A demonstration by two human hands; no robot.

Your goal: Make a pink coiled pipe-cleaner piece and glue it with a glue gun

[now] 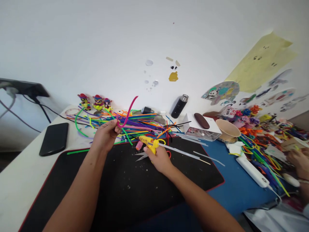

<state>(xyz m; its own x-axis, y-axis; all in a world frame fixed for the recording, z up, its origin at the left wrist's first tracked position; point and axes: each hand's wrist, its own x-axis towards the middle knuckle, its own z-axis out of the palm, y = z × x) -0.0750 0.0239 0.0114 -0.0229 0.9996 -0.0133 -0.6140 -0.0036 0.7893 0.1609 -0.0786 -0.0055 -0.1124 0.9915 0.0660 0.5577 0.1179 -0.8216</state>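
My left hand (107, 132) pinches a magenta pipe cleaner (130, 111), whose free end curves upward above the pile. In my right hand (159, 158) is a yellow glue gun (151, 143), its nozzle pointing left; a long translucent glue stick (178, 150) trails from its back to the right. Close by the gun's nozzle lies a small pink roll (139, 145). Scissors (142, 156) with red handles rest on the black mat (135, 187), partly covered by my right hand. Behind both hands spreads a heap of coloured pipe cleaners (142, 121).
A black phone (54, 139) lies at the left. Several small figures (98, 102) stand by the wall. At the back right are a black flask (180, 106), a white box (205, 129) and a beige bowl (228, 129). Another person's hand (298, 159) is at far right, near a white power strip (252, 170).
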